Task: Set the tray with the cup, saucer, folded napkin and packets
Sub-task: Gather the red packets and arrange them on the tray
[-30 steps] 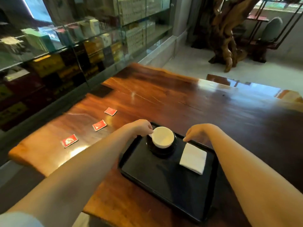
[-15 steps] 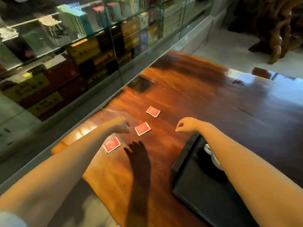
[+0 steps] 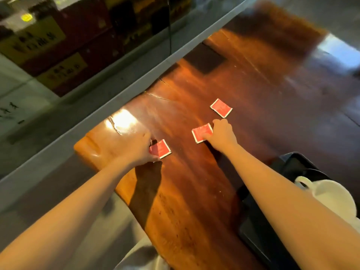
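While both hands worked at the packets, the step in hand was judged to be collecting them from the wooden table (image 3: 272, 78). The left hand (image 3: 139, 148) was curled narrow over the near packet (image 3: 161, 149), fingers on its left edge. The right hand (image 3: 222, 133) pinched the right edge of the middle packet (image 3: 201, 132); whether either packet was lifted clear could not be told. The far packet (image 3: 221, 107) lay untouched at 12 o'clock from the right hand, just beside its knuckles. The three packets ran in a line from 7 o'clock to 1 o'clock. Each was near square with no marked long axis, and lay flat, corners turned diamond-wise. The black tray (image 3: 292, 164) stood at 4 o'clock, carrying the white cup (image 3: 331, 191); saucer and napkin were not clearly visible. The next move likely called for a firm edge pinch, a lift, and a carry to 4 o'clock onto bare tray.
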`<state>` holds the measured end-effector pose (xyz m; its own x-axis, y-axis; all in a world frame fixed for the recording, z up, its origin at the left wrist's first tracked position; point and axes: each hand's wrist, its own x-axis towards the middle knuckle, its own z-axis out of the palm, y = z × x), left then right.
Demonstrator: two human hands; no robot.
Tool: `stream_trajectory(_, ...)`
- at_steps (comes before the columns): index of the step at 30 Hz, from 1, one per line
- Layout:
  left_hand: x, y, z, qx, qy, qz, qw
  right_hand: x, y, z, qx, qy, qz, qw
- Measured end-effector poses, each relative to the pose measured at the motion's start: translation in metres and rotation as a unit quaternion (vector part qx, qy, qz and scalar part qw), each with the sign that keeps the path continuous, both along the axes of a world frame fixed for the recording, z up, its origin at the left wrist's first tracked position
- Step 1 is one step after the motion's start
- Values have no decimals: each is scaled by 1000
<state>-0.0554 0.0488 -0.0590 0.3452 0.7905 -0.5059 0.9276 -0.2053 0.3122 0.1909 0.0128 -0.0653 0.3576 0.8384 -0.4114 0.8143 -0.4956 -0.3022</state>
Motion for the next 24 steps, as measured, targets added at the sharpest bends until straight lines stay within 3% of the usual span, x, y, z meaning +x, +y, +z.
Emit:
stream_trajectory(4, 5, -8, -14, -8, -64, 69, 996, -1, 2, -13, 21, 35, -48, 998)
stream_trajectory(8, 7, -12, -21, 17, -97, 77, 992, 1, 2, -21, 41, 91, -90, 991)
stream_trajectory(14, 21, -16, -16, 49, -187, 160, 968, 9, -6, -20, 90, 155, -98, 979)
stream_trajectory(16, 25, -14, -16, -17, -251, 223, 942, 13, -9, -17, 83, 164, -99, 978)
stream_trajectory(19, 31, -11, -12, -142, -342, 313, 875, 16, -14, -16, 80, 175, -116, 974)
stream_trajectory(24, 41, -10, 1, -252, -443, 338, 791, 22, -20, -10, 106, 220, -150, 958)
